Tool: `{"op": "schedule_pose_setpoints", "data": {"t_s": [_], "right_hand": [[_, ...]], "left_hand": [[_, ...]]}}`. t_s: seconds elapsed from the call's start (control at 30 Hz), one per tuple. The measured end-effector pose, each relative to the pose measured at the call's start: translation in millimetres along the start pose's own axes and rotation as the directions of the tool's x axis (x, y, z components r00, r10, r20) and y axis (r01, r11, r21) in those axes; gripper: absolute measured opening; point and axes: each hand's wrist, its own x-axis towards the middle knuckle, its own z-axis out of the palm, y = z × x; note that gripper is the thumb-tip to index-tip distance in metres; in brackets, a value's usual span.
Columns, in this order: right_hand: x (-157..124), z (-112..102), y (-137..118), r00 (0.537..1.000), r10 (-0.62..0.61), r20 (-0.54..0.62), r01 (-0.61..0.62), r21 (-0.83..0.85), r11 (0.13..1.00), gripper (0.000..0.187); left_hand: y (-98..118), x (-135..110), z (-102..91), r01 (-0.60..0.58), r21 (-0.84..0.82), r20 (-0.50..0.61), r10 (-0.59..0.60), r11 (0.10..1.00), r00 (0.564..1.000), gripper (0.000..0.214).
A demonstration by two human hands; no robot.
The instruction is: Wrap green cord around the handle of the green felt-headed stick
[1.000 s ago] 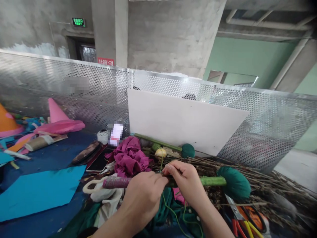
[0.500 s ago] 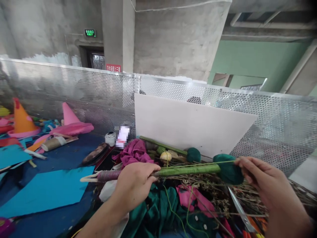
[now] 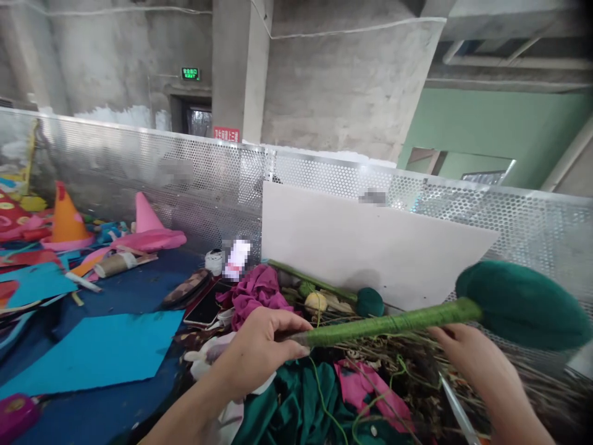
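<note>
My left hand point(image 3: 264, 346) is closed around the thin end of a stem wrapped in bright green thread point(image 3: 389, 327). A large dark green padded velvet piece point(image 3: 523, 303) sits on the stem's right end, which tilts upward. My right hand point(image 3: 477, 364) is just below the stem near that piece, closed in a pinch, its fingertips partly hidden behind the stem. In the earlier view it pinched the green thread. Loose green thread point(image 3: 319, 389) hangs over dark green cloth point(image 3: 296, 395). Purple wrapping shows behind my left hand.
Scissors point(image 3: 456, 405) lie by dry twigs at right. Pink cloth point(image 3: 370, 389), magenta cloth point(image 3: 259, 293) and a green ball point(image 3: 369, 303) lie around. A lit phone point(image 3: 237, 259) leans by a white board point(image 3: 370, 247). Blue sheet point(image 3: 102, 349) and felt hats point(image 3: 69, 216) are left.
The stem has tilted and turned, bringing its velvet end up, right and nearer. My right hand has moved from beyond that end to below the stem. The view has shifted slightly.
</note>
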Motion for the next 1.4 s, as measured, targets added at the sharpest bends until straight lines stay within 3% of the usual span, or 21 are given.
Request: {"op": "schedule_pose_setpoints", "data": {"t_s": [0.07, 0.13, 0.2, 0.27, 0.33, 0.4, 0.47, 0.53, 0.63, 0.73, 0.83, 0.9, 0.97, 1.07, 1.2, 1.4], "right_hand": [[-11.1, 8.8, -22.5, 0.966, -0.111, 0.233, 0.118, -0.019, 0.993, 0.018], [-30.4, 18.9, -53.4, 0.870, -0.249, 0.425, 0.194, 0.169, 0.966, 0.025], [-56.0, 31.9, -85.8, 0.776, -0.367, 0.513, 0.114, 0.458, 0.882, 0.032], [-82.5, 46.6, -112.2, 0.728, -0.431, 0.533, -0.014, 0.640, 0.769, 0.032], [-103.5, 58.5, -128.1, 0.690, -0.478, 0.544, -0.096, 0.723, 0.684, 0.033], [-114.6, 63.2, -133.7, 0.652, -0.489, 0.580, -0.091, 0.699, 0.709, 0.025], [-116.4, 59.8, -133.1, 0.675, -0.481, 0.559, 0.020, 0.638, 0.770, 0.027], [-113.9, 52.4, -131.3, 0.745, -0.508, 0.433, 0.157, 0.626, 0.764, 0.033], [-113.7, 46.1, -133.2, 0.781, -0.591, 0.201, 0.254, 0.762, 0.595, 0.027], [-123.1, 53.1, -139.3, 0.779, -0.615, 0.125, 0.122, 0.931, 0.344, 0.029], [-136.3, 66.4, -141.2, 0.838, -0.526, 0.145, -0.049, 0.980, 0.192, 0.035], [-144.0, 73.3, -137.4, 0.893, -0.434, 0.119, -0.024, 0.976, 0.217, 0.037], [-149.7, 76.5, -131.5, 0.910, -0.408, 0.066, 0.071, 0.947, 0.313, 0.036], [-154.6, 73.5, -125.6, 0.884, -0.468, 0.001, 0.236, 0.862, 0.448, 0.033], [-157.1, 63.1, -130.3, 0.852, -0.524, -0.025, 0.385, 0.708, 0.592, 0.035], [-155.4, 58.5, -142.7, 0.793, -0.605, -0.074, 0.509, 0.627, 0.590, 0.036]], "left_hand": [[2.7, -1.7, 4.5, 0.016, -0.075, -0.031, -0.018, 0.997, 0.999, 0.021], [3.7, -2.1, 8.1, 0.015, -0.127, -0.071, -0.024, 0.992, 0.997, 0.022], [2.3, -0.9, 10.6, 0.003, -0.187, -0.092, -0.021, 0.982, 0.996, 0.026], [-1.1, 1.7, 12.2, -0.033, -0.260, -0.085, 0.011, 0.965, 0.996, 0.029], [-5.4, 4.7, 12.8, -0.065, -0.327, -0.078, 0.042, 0.943, 0.996, 0.031], [-9.3, 7.2, 12.7, -0.072, -0.366, -0.092, 0.041, 0.928, 0.995, 0.031], [-11.9, 8.9, 12.4, -0.052, -0.380, -0.116, 0.008, 0.923, 0.993, 0.031], [-13.3, 10.3, 12.8, -0.035, -0.383, -0.134, -0.018, 0.923, 0.991, 0.030], [-14.5, 11.8, 15.8, -0.020, -0.405, -0.135, -0.038, 0.914, 0.990, 0.028], [-15.2, 12.7, 20.1, -0.009, -0.424, -0.126, -0.050, 0.905, 0.991, 0.025], [-15.8, 13.7, 23.3, -0.007, -0.406, -0.106, -0.040, 0.914, 0.994, 0.027], [-16.6, 14.6, 24.6, 0.007, -0.401, -0.102, -0.052, 0.916, 0.993, 0.034], [-17.4, 15.0, 25.6, 0.024, -0.400, -0.112, -0.075, 0.916, 0.991, 0.042], [-17.0, 13.7, 26.8, 0.038, -0.395, -0.112, -0.089, 0.918, 0.990, 0.048], [-13.8, 11.3, 28.1, 0.017, -0.397, -0.133, -0.076, 0.917, 0.988, 0.041], [-15.4, 12.6, 29.6, -0.012, -0.270, -0.168, -0.035, 0.963, 0.985, 0.030]]}}
